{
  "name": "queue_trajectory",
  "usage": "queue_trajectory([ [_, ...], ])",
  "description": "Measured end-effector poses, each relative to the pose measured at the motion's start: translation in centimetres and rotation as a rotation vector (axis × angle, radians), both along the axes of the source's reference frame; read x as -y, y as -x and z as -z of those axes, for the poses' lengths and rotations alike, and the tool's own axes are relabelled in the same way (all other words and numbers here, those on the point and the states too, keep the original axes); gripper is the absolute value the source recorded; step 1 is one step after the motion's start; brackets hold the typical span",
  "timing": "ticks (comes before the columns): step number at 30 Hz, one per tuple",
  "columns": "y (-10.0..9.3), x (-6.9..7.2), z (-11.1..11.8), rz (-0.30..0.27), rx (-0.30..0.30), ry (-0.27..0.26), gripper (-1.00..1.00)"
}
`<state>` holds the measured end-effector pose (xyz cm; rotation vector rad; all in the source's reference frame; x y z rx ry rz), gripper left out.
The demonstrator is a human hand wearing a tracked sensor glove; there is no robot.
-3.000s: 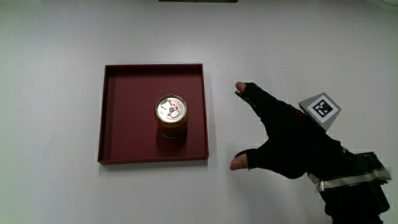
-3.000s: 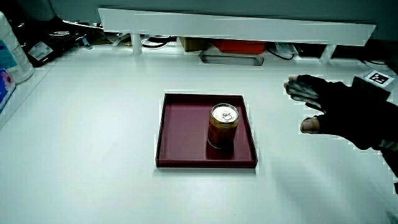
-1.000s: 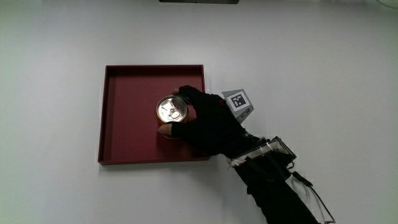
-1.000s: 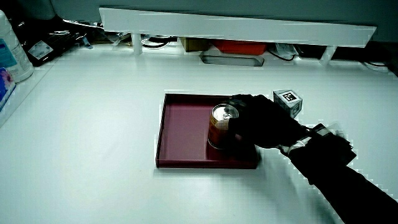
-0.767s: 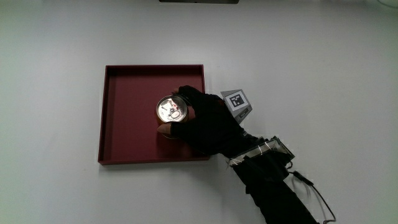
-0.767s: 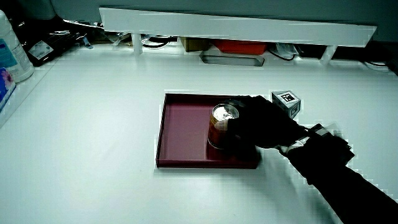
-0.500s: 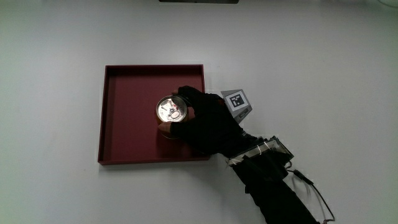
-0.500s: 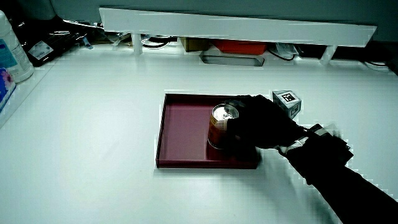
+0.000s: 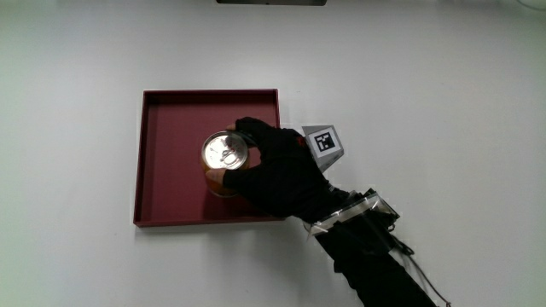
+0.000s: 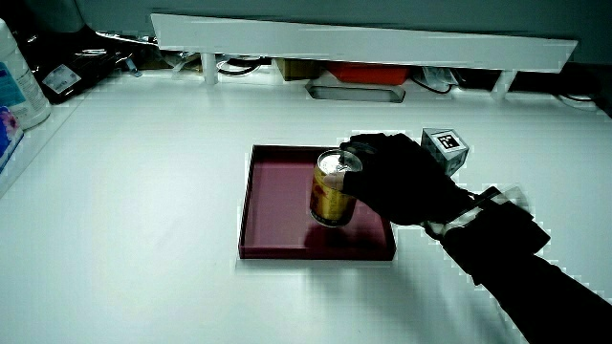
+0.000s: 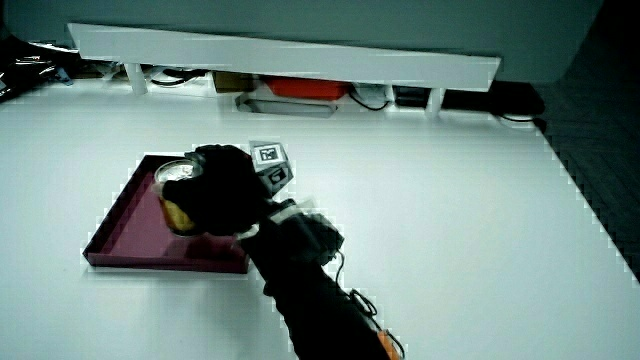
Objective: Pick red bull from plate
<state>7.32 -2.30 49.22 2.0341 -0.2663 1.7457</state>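
Observation:
A gold can with a silver pull-tab top hangs a little above the dark red square plate, tilted slightly. The black gloved hand is wrapped around the can's side, fingers curled on it. In a side view the can's base shows clear of the plate floor. The patterned cube sits on the back of the hand. The forearm runs from the hand toward the person.
A low white partition stands at the table's edge away from the person, with cables and a red box under it. A white bottle stands at the table's edge in a side view.
The hand came from beside the plate, closed on the can, and has now lifted it off the plate floor and tilted it a little.

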Motion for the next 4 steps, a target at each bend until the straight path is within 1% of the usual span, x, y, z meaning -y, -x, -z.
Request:
queue_trajectory([
  [1, 0.3, -0.2, 0.6, 0.001, 0.036, 0.001, 1.0],
  [2, 0.5, -0.3, 0.5, 0.001, 0.07, -0.029, 1.0],
  [3, 0.9, -0.5, 0.8, -0.019, 0.136, -0.073, 1.0],
  [4, 1.3, -0.8, 1.5, -0.002, 0.118, -0.028, 1.0],
])
